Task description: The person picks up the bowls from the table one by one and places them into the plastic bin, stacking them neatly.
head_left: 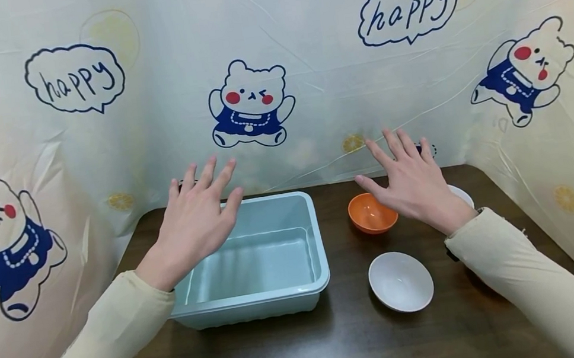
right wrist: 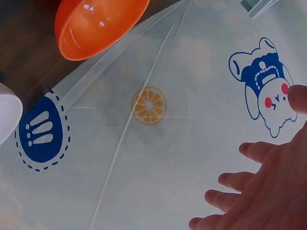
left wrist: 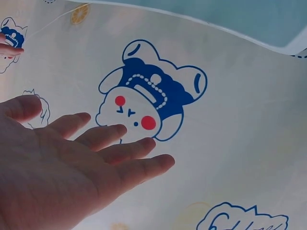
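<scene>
My left hand [head_left: 197, 220] is held up over the left side of a pale blue plastic basin [head_left: 258, 296], fingers spread and holding nothing. In the left wrist view its palm and straight fingers [left wrist: 129, 151] show against the printed curtain. On the right, my right hand [head_left: 414, 187] is raised with fingers apart, beside and above an orange bowl [head_left: 372, 214]. Nearer to me on the table stands a white bowl [head_left: 400, 282]. Another white bowl [head_left: 462, 195] is mostly hidden behind the right hand and wrist. The basin has no objects in its visible inside.
The dark wooden table [head_left: 350, 344] carries the basin at left and the bowls at right. A light curtain [head_left: 327, 108] with printed bears and "happy" bubbles surrounds it at the back and both sides. Below the right forearm, part of the tabletop is hidden.
</scene>
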A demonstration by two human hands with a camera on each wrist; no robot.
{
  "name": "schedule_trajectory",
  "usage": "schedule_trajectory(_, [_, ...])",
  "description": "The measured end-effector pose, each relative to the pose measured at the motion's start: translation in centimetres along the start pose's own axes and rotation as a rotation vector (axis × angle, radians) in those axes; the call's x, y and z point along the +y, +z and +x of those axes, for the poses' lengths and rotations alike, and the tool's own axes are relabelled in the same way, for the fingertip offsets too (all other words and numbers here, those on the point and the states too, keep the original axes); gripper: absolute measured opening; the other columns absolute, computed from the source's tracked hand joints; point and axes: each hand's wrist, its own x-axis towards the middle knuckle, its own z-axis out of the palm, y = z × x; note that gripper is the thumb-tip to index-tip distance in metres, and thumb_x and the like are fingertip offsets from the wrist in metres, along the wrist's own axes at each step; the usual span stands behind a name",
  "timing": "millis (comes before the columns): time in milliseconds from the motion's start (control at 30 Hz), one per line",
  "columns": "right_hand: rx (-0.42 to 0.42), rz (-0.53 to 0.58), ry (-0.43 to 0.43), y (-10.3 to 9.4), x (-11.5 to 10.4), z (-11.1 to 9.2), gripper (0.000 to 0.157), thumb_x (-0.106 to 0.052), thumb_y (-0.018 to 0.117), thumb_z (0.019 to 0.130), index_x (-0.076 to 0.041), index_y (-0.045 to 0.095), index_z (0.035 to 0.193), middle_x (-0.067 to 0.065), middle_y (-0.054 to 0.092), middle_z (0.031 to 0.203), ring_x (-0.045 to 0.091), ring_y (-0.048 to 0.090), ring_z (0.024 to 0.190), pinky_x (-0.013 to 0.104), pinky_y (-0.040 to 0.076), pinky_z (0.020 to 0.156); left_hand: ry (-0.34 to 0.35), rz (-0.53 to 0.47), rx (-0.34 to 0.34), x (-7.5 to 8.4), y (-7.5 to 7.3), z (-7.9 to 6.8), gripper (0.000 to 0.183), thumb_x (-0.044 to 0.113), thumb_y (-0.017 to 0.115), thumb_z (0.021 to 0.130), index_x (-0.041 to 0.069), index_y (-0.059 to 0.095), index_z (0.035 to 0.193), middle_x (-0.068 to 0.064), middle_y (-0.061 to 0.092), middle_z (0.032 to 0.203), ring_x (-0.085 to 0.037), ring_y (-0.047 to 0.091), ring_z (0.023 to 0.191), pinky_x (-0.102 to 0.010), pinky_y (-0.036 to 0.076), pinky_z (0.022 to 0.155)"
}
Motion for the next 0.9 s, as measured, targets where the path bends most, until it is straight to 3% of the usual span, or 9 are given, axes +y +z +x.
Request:
schedule_trajectory(633, [0.038,0.003,-0.017,0.2,-0.8,-1.7,0.088,-0.074,0.039,0.102,-0.016,0.031,0.167,0.022,0.016,0.172,0.046,0.01,0.157,0.071,0.001,0.119,0.033,-0.023,0.049,-0.5,0.2,-1.9,0.062,0.048,0.034,0.112,0.019,0.032,0.167,-0.019,0.022,0.172,-0.052,0.012,0.155,-0.072,0.008,0.119])
schedule_trajectory(900, [0.046,0.024,-0.018,0.3,-1.0,-2.7,0.088,-0.074,0.039,0.102,-0.017,0.031,0.167,0.021,0.015,0.173,0.044,0.008,0.158,0.071,0.003,0.119,0.036,-0.041,0.04,-0.3,0.3,-2.7,0.061,0.047,0.034,0.113,0.017,0.033,0.167,-0.02,0.023,0.171,-0.052,0.011,0.155,-0.071,0.007,0.119])
